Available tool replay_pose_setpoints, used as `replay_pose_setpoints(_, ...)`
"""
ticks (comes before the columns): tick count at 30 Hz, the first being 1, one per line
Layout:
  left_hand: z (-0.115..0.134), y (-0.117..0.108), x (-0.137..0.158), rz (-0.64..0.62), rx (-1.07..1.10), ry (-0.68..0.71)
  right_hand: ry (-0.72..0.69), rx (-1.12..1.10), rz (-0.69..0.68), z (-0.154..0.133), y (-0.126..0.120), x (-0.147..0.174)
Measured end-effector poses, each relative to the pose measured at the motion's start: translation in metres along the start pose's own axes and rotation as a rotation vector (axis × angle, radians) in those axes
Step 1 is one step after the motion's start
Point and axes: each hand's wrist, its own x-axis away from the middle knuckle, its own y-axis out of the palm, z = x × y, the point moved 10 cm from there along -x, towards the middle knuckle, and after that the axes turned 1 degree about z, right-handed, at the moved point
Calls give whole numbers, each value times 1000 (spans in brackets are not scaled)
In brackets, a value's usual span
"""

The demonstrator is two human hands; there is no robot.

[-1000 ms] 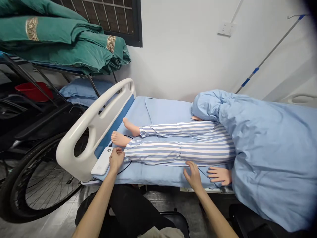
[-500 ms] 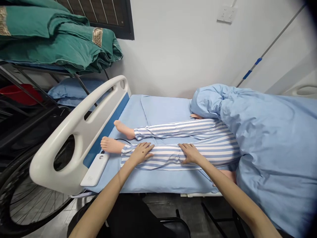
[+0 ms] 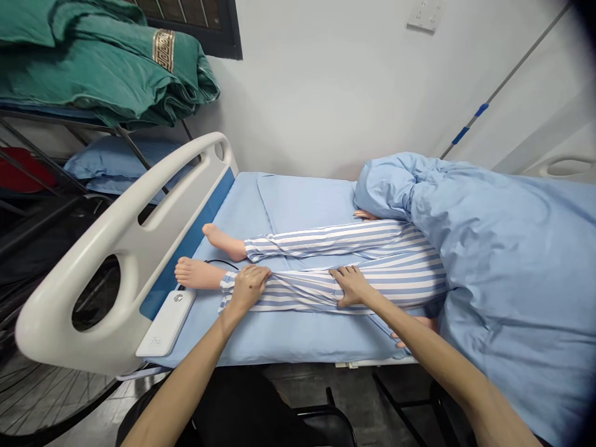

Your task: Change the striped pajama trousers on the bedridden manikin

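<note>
A manikin in blue-and-white striped pyjama trousers (image 3: 395, 273) lies on the bed, its bare near foot (image 3: 198, 274) and far foot (image 3: 223, 241) toward the footboard. My left hand (image 3: 250, 287) is closed over the near trouser leg just above the ankle, with its fingers curled into the cloth. Folds run from it toward the knee. Across the knee of that same leg lies my right hand (image 3: 352, 285), fingers spread and thumb apart, resting on the fabric. Under the blue quilt (image 3: 503, 248) the upper body is hidden, though a manikin hand (image 3: 365, 215) shows at its edge.
The white footboard (image 3: 179, 177) rises at the left. A white device (image 3: 166, 324) with a dial lies by it on the blue sheet (image 3: 298, 198). Folded green curtains (image 3: 112, 68) sit on a rack at the upper left. A black chair (image 3: 328, 425) stands below the bed's near side.
My left hand has gone from lying flat on the lower leg to curled in the trouser cloth, which is now pulled into folds. My right hand stays at the knee.
</note>
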Motion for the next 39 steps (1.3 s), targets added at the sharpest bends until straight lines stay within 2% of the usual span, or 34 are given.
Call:
replay_pose_setpoints(4, -9, -18, 1, 48, -10, -22, -19, 4, 25, -1, -6, 2)
replay_pose_setpoints(6, -15, -18, 4, 36, -9, -16, -30, -13, 37, 0, -9, 3)
replay_pose_setpoints(12, -22, 12, 19, -89, 19, -29, 11, -76, 4, 10, 3, 7)
replay_pose_setpoints(16, -27, 26, 38, -198, -16, 23, 26, -59, 16, 13, 8, 10)
replay_pose_setpoints(21, -49, 12, 54, -258, -171, -29, 17, -20, 63, 6, 5, 18)
replay_pose_setpoints(25, -52, 4, 49, -320, -217, -18, 26, -6, 210, -9, 1, 40)
replay_pose_setpoints(29, -52, -6, 38, -338, -114, -42, 31, -100, 437, -35, 8, 82)
replay_pose_setpoints(33, -47, -35, 39, -167, -40, -191, 23, -301, 647, -86, 38, 130)
replay_pose_setpoints(36, -18, -46, 74, -24, -58, -304, 27, -522, 641, -144, 79, 153)
replay_pose_setpoints(37, -6, -48, 95, 64, 16, -382, 42, -600, 616, -164, 93, 158)
replay_pose_setpoints(39, 23, -34, 148, 125, 225, -509, 70, -744, 554, -200, 116, 166)
